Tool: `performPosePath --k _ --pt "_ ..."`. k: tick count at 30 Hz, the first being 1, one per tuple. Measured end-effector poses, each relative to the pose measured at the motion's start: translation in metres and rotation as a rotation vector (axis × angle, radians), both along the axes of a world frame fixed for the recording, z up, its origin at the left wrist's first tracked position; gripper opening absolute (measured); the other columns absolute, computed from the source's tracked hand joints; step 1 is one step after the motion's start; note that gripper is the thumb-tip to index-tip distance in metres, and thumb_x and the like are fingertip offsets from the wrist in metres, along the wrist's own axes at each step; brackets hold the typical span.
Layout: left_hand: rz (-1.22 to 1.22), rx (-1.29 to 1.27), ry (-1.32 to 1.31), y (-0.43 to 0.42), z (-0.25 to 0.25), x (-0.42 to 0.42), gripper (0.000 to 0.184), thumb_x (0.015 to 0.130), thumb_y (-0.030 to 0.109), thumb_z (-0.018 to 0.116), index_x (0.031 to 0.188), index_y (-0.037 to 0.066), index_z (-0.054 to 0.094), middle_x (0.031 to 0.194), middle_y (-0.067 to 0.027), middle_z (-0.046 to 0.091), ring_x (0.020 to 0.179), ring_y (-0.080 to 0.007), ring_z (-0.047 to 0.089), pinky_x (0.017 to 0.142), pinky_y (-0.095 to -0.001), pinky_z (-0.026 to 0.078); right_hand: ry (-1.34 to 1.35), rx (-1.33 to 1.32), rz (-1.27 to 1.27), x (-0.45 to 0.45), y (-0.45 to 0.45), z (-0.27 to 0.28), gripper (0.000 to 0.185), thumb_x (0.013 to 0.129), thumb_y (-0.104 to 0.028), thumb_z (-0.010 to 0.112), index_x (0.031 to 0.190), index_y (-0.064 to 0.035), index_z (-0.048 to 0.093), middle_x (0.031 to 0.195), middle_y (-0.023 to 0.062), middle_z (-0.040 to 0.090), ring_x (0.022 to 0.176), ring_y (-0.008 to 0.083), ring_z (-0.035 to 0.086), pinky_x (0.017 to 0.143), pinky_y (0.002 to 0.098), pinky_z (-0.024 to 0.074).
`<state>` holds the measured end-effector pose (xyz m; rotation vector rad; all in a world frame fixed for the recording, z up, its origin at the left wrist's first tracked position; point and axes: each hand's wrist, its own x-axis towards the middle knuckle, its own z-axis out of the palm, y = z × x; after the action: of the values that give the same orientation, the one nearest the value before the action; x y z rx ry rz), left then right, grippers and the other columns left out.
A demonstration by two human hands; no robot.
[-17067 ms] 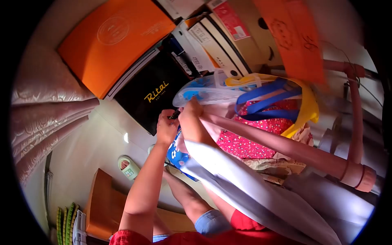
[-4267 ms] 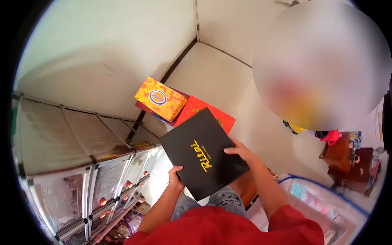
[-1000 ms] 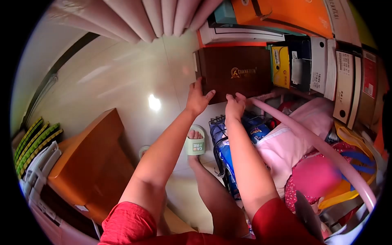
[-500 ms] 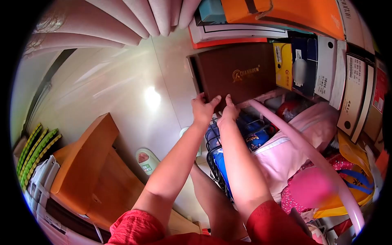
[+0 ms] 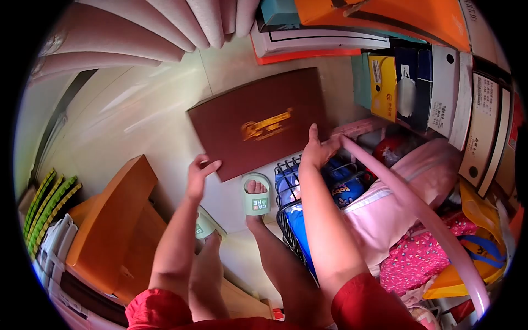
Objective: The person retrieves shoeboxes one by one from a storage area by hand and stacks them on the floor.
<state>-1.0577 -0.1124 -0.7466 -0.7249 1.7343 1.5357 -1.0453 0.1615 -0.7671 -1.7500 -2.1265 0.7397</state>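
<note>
A dark brown box [image 5: 220, 129] with gold lettering lies tilted in front of me, its lettering blurred by motion. My left hand [image 5: 201, 171] is at its lower left edge, the thumb over the box face and the fingers curled beside the edge. At the lower right corner is my right hand [image 5: 320, 152], thumb raised against the face, fingers at the side. The undersides of the box and the fingertips behind it are hidden. Just below the box is my foot in a green slipper [image 5: 257, 201].
Upright boxes, among them a yellow one [image 5: 383, 88], stand at the right under an orange box [image 5: 385, 16]. A pink rail [image 5: 418, 206] crosses over pink clothes [image 5: 385, 203] and a black wire basket [image 5: 283, 206]. Orange-brown wooden furniture [image 5: 113, 231] stands left; a curtain [image 5: 126, 33] hangs above.
The brown box has come away from the row of boxes, towards the left and nearer me. My left hand has moved left and down, so my hands are farther apart.
</note>
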Motion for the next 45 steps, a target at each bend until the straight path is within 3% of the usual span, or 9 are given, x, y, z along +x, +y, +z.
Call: performPosePath --k 4,10,14,20,24,29,31,36,45 --pt "0.133 -0.065 -0.119 -0.086 -0.008 0.012 0.073 0.079 0.043 0.062 0.134 0.011 0.026 0.132 -0.0045 0.039 0.116 -0.0187 0.042 0.098 -0.0375 0.03 0.222 -0.275 0.158 -0.02 0.016 -0.003 0.069 0.079 -0.036 0.067 0.128 0.0038 0.04 0.119 0.0204 0.054 0.109 0.0306 0.052 0.096 0.0391 0.0377" --pt "0.619 0.201 -0.221 -0.086 -0.051 -0.002 0.063 0.088 0.057 0.038 0.129 0.009 0.041 0.128 -0.0074 0.046 0.116 -0.0226 0.045 0.096 -0.0379 0.037 -0.061 -0.904 0.668 -0.042 -0.01 -0.007 0.068 0.077 -0.055 0.061 0.116 -0.0003 0.054 0.113 0.0184 0.059 0.108 0.0274 0.054 0.092 0.0342 0.0403" --pt "0.669 0.249 -0.218 -0.092 -0.009 -0.005 0.062 0.089 0.056 0.038 0.128 0.008 0.043 0.124 -0.0085 0.049 0.109 -0.024 0.05 0.091 -0.0366 0.043 0.008 -0.99 0.657 -0.034 -0.01 0.023 0.065 0.071 -0.044 0.071 0.113 0.0021 0.054 0.106 0.0161 0.062 0.102 0.0237 0.058 0.087 0.0326 0.0435" --pt "0.239 0.168 -0.041 -0.082 0.166 -0.016 0.064 0.078 0.046 0.06 0.124 0.004 0.044 0.113 -0.0134 0.054 0.101 -0.0259 0.054 0.085 -0.0383 0.047 0.135 -0.921 0.673 -0.021 -0.017 0.14 0.059 0.069 -0.036 0.073 0.111 0.0017 0.056 0.103 0.0147 0.063 0.097 0.0225 0.06 0.085 0.0312 0.0446" --pt "0.451 0.185 -0.032 -0.085 0.294 0.007 0.073 0.063 0.026 0.064 0.127 0.002 0.037 0.114 -0.0161 0.049 0.105 -0.0296 0.051 0.089 -0.0418 0.045 0.176 -0.918 0.742 -0.014 -0.019 0.263 0.052 0.073 -0.036 0.071 0.107 0.0022 0.059 0.101 0.014 0.064 0.094 0.0205 0.06 0.083 0.0308 0.0441" --pt "0.419 0.27 0.194 -0.089 0.473 0.073 0.083 0.05 0.023 0.062 0.126 0.001 0.037 0.114 -0.0146 0.05 0.105 -0.0282 0.05 0.091 -0.0383 0.042 0.434 -1.442 0.543 0.051 -0.006 0.431 0.052 0.085 -0.026 0.058 0.128 -0.0014 0.041 0.119 0.0096 0.053 0.111 0.0198 0.05 0.093 0.0321 0.0397" --pt "0.389 0.247 0.23 -0.088 0.543 0.106 0.091 0.044 0.021 0.066 0.127 0.002 0.036 0.115 -0.0126 0.05 0.107 -0.0269 0.049 0.094 -0.0377 0.039 0.637 -1.663 0.43 0.09 0.002 0.481 0.062 0.082 -0.044 0.06 0.126 -0.0023 0.044 0.117 0.0097 0.055 0.108 0.0227 0.052 0.092 0.0345 0.0425" --pt "0.389 0.089 0.575 -0.048 0.728 0.189 0.115 0.045 0.022 0.077 0.141 0.002 0.017 0.135 -0.0132 0.035 0.125 -0.0254 0.036 0.104 -0.0363 0.027 0.638 -1.927 0.27 0.173 0.003 0.538 0.074 0.066 -0.048 0.073 0.121 -0.0056 0.05 0.113 0.0112 0.058 0.102 0.0288 0.057 0.087 0.041 0.0475" --pt "0.481 -0.329 0.891 -0.046 0.941 0.459 0.12 0.05 0.023 0.08 0.141 -0.004 0.006 0.141 -0.0181 0.024 0.131 -0.0276 0.026 0.107 -0.0368 0.02 0.608 -2.202 0.865 0.249 -0.06 0.628 0.067 0.063 -0.042 0.075 0.115 -0.0074 0.053 0.11 0.0075 0.057 0.101 0.0264 0.055 0.088 0.0412 0.047"
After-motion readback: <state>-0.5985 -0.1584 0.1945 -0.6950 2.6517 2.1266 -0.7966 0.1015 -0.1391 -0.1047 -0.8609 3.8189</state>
